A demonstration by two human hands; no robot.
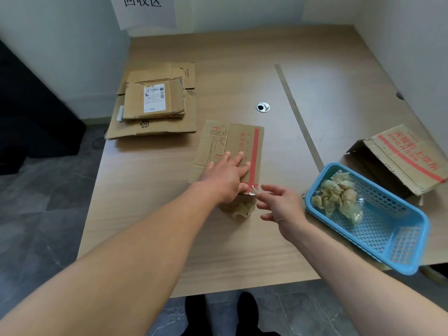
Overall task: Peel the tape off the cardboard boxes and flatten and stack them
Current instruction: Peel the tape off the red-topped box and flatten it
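Observation:
A flattened cardboard box [242,141] with red print lies in the middle of the wooden table [242,238]. My left hand [226,177] presses flat on its near part, fingers straight. A curl of clear tape [252,190] sticks up at the box's near right corner, and a crumpled wad of tape [242,209] lies just below that corner. My right hand [278,204] hovers beside the corner, fingers spread and holding nothing. A stack of flattened boxes [155,105] sits at the table's far left.
A blue plastic basket [392,238] holding wads of peeled tape [339,197] stands at the right near edge. Behind it lies another unflattened box [402,156] with red print. A metal cable hole [263,107] sits mid-table. Walls close the far and right sides.

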